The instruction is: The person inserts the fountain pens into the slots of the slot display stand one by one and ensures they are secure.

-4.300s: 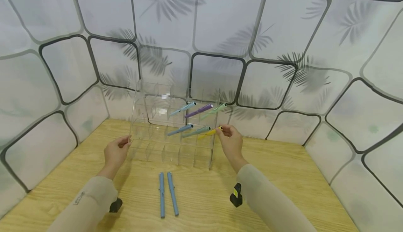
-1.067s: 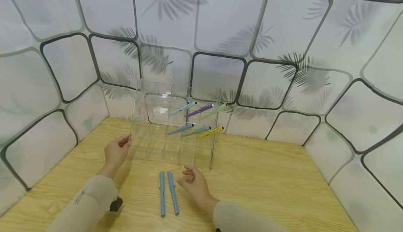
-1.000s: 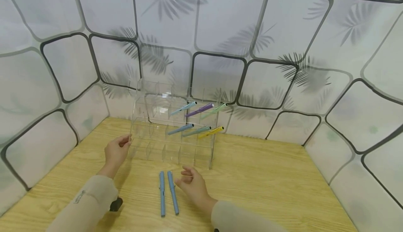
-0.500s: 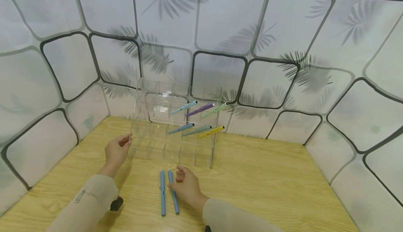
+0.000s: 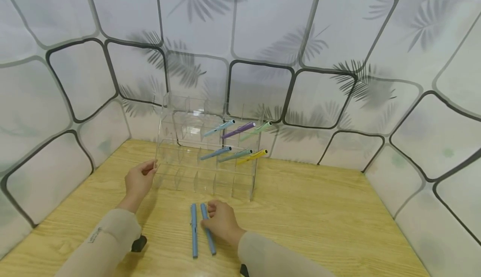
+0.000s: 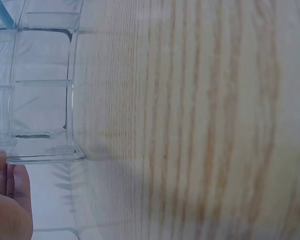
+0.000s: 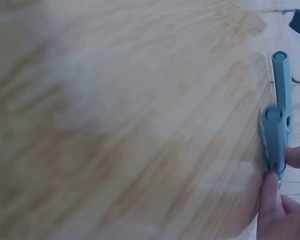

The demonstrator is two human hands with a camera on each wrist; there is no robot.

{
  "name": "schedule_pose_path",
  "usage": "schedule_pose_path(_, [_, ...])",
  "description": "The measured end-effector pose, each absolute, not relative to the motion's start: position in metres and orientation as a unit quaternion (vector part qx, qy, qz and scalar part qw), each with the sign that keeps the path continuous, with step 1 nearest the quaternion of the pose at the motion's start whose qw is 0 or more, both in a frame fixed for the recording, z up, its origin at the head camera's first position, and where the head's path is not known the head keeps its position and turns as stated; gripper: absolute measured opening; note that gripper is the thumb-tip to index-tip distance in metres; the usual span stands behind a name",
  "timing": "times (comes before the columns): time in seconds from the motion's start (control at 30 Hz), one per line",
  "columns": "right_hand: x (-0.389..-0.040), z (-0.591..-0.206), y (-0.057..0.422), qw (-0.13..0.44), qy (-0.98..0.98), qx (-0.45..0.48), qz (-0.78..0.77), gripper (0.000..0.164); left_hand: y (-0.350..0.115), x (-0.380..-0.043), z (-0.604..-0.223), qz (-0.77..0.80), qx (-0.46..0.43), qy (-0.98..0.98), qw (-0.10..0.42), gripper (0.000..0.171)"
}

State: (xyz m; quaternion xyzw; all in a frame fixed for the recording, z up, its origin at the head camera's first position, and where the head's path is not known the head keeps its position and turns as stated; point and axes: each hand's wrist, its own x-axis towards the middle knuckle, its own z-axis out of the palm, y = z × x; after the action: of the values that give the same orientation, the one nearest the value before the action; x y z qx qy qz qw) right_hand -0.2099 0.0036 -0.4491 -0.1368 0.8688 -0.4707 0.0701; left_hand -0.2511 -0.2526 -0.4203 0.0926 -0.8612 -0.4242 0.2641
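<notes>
In the head view my left hand [image 5: 138, 183] pinches the left side edge of a clear acrylic pen rack [image 5: 204, 184]; the left wrist view shows thumb and fingers on either side of that panel. My right hand [image 5: 223, 222] has thumb and fingers about the right one of two blue pens [image 5: 211, 242] on the table, part of which the hand covers. In the right wrist view that pen [image 7: 275, 137] sits between thumb and fingertips. The other blue pen [image 5: 194, 232] lies just left of it, almost parallel.
The rack's upper tier carries a light blue pen [image 5: 219, 128], a purple pen [image 5: 238, 130] and a pale green pen [image 5: 256, 131]. Below them rest a blue pen [image 5: 216, 153], a grey-green pen [image 5: 235, 156] and a yellow pen [image 5: 252, 157]. Patterned curtain [image 5: 263, 93] surrounds the wooden table [image 5: 319, 210].
My right hand has let go of the yellow pen in the rack, come down leftward and taken hold of the right blue pen, which has turned slightly. My left hand has stayed on the rack.
</notes>
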Motion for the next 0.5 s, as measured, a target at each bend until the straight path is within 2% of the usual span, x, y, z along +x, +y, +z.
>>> schedule_pose_path(0.2, [-0.211, -0.445, 0.003, 0.078, 0.863, -0.133, -0.481, 0.049, -0.253, -0.251, -0.421, -0.428, 0.091, -0.860, 0.262, 0.026])
schedule_pose_path(0.5, [-0.223, -0.438, 0.012, 0.144, 0.836, -0.101, -0.519, 0.049, -0.253, -0.251, -0.421, -0.425, 0.085, -0.860, 0.269, 0.025])
